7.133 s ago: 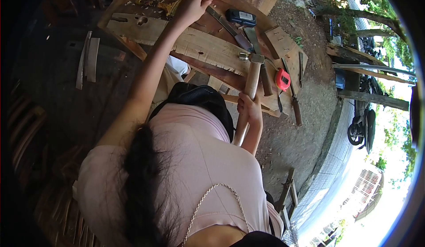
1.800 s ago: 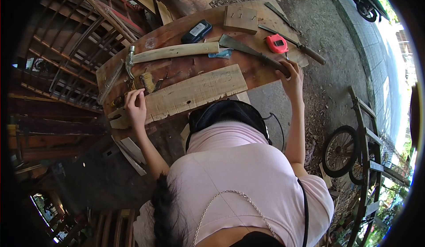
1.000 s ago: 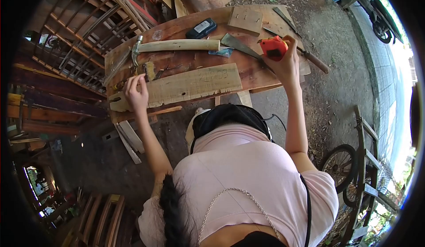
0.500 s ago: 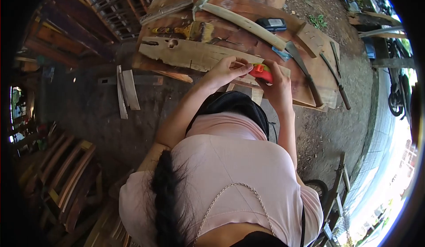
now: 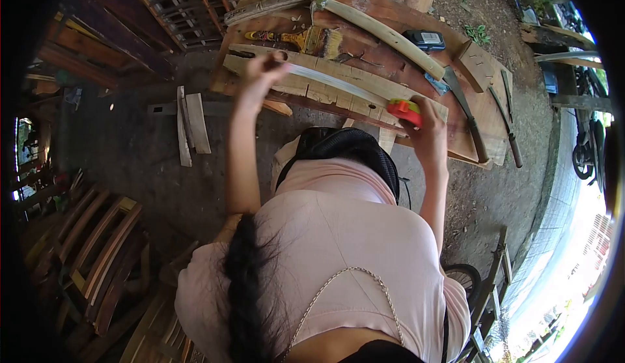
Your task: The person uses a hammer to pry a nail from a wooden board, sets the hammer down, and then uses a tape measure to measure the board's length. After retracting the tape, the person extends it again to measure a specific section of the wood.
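My right hand [image 5: 426, 121] is wrapped round a red and yellow-green tape measure [image 5: 405, 111] over the right part of a long wooden board [image 5: 338, 87]. A pale blade [image 5: 338, 83] runs out of its case to the left, above the board. At the far end of that blade, my left hand [image 5: 263, 76] pinches the tip; its fingers are somewhat blurred. The board lies along the near side of the wooden table [image 5: 384, 23], with cracks and a dark hole in it.
On the table lie a hammer [image 5: 384, 32], a paintbrush [image 5: 306, 39], a black device with a small screen [image 5: 424, 39], a machete [image 5: 467, 112], a wooden block [image 5: 474, 67] and a thin handled tool [image 5: 511, 135]. Curved wooden pieces [image 5: 107, 252] stand at the lower left.
My left hand has moved left, away from the tape measure, drawing out the blade. My right hand still holds the case. The view has shifted slightly.
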`<action>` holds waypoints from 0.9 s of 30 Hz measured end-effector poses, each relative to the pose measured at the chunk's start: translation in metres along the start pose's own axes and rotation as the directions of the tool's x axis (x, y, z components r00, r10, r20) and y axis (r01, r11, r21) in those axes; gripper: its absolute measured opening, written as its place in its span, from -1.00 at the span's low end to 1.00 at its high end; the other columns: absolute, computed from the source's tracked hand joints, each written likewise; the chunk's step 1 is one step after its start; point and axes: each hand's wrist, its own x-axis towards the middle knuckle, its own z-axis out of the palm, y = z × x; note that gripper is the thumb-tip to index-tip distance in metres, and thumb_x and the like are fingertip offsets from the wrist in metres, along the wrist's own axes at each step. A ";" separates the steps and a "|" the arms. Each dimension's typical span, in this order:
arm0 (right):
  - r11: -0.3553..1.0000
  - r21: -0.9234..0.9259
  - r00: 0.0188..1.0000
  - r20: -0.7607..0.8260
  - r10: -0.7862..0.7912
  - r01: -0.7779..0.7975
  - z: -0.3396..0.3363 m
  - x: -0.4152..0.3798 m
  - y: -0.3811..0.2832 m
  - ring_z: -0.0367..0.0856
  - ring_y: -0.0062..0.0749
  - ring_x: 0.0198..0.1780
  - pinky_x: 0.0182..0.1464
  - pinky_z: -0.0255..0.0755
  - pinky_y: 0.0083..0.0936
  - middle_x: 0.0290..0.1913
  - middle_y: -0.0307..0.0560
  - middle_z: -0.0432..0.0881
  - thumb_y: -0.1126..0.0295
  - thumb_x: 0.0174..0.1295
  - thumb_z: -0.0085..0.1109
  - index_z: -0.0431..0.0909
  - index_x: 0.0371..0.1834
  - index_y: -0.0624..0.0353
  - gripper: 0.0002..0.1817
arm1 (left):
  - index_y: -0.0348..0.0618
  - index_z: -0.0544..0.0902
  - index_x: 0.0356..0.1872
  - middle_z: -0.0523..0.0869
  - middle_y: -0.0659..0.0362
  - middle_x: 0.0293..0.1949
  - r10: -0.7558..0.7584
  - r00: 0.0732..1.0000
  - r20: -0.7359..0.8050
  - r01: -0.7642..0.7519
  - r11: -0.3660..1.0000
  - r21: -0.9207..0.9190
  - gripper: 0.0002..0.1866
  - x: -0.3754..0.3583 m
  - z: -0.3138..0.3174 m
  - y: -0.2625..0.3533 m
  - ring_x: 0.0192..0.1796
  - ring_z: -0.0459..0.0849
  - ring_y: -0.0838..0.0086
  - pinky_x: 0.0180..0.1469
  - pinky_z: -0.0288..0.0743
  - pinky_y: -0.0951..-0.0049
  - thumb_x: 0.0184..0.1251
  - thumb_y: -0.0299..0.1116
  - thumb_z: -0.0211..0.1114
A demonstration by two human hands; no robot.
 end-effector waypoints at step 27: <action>0.869 -0.411 0.961 -0.113 0.251 -0.275 -0.068 -0.045 0.083 0.59 -0.18 -0.10 -0.03 0.39 -0.30 -0.20 -0.20 0.61 0.45 -0.12 0.40 0.44 -0.13 0.04 -0.55 | -0.26 0.68 -0.23 0.71 0.24 -0.28 0.045 0.928 -0.371 0.107 0.919 0.380 -0.73 0.041 -0.127 -0.041 -0.29 0.58 0.64 -0.26 0.38 0.61 0.17 -0.26 0.41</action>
